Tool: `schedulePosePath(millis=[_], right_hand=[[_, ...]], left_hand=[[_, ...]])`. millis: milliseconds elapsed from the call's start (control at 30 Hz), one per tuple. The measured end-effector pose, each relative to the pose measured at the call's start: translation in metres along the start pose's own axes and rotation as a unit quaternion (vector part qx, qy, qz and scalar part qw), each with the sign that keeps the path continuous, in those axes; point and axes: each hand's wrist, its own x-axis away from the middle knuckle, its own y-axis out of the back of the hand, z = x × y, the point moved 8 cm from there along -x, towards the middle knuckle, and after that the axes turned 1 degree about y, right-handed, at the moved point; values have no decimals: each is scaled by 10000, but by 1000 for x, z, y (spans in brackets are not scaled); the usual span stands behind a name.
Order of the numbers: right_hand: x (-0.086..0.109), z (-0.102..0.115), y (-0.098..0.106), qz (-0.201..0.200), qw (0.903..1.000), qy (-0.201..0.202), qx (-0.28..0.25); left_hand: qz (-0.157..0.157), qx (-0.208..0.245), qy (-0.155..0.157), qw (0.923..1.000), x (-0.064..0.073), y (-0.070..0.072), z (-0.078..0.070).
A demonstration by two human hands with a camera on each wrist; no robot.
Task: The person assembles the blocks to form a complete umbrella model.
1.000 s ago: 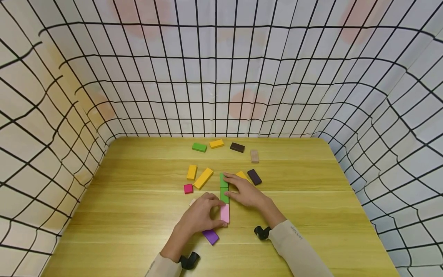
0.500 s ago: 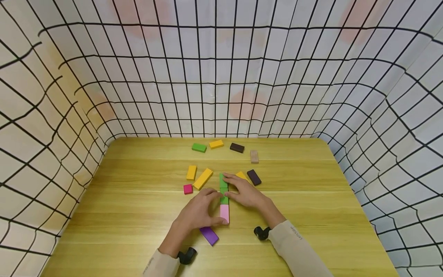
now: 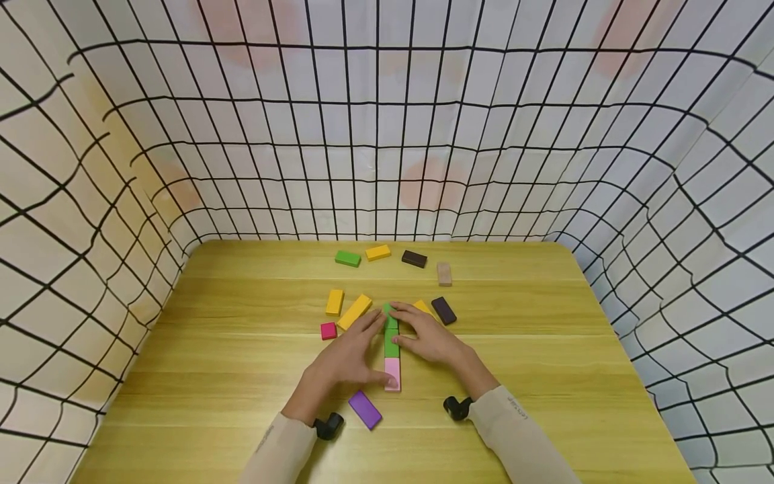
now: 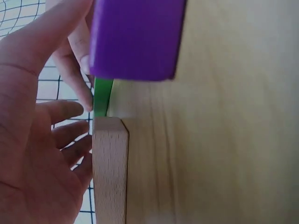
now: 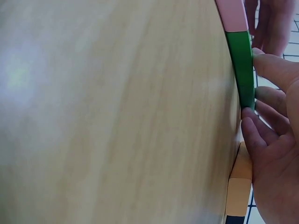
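In the head view, two green rectangular blocks (image 3: 392,344), probably painted wood, and a pink one (image 3: 392,368) form a row mid-bench (image 3: 544,302), aimed at the far edge. The left hand (image 3: 347,359) is spread, its thumb at the pink end; aligning seems in hand.

In the left wrist view, those fingers are uncurled beside a pale wooden block (image 4: 110,168).

In the right wrist view, the right hand's (image 5: 278,121) relaxed fingers touch the green side, gripping nothing; the next move likely calls for gentle, even pressure.

On the worktop (image 3: 574,363), a row of blocks (image 3: 392,344) lies between left hand (image 3: 347,356) and right hand (image 3: 433,337); other blocks (image 3: 378,253) lie behind it.
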Motion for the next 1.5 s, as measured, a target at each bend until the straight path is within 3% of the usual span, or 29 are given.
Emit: schedulePosePath(millis=[233, 533, 867, 1033, 1167, 1500], right_hand=[[0, -1, 1, -42, 10000, 4, 20], [0, -3, 0, -223, 9997, 19, -14], [1, -2, 2, -260, 9995, 12, -176], [4, -1, 8, -293, 9963, -108, -801], [6, -4, 17, -564, 9903, -280, -1237], [12, -20, 47, -1493, 9810, -819, -925]], left_hand=[[302, -16, -226, 9993, -10, -4, 1], [542, -153, -175, 9983, -15, -11, 6], [483, -233, -133, 9985, -16, -11, 6], [430, -243, -146, 9987, -17, -10, 4], [403, -232, -111, 9989, -18, -10, 4], [284, -40, 30, 9996, -20, -8, 4]])
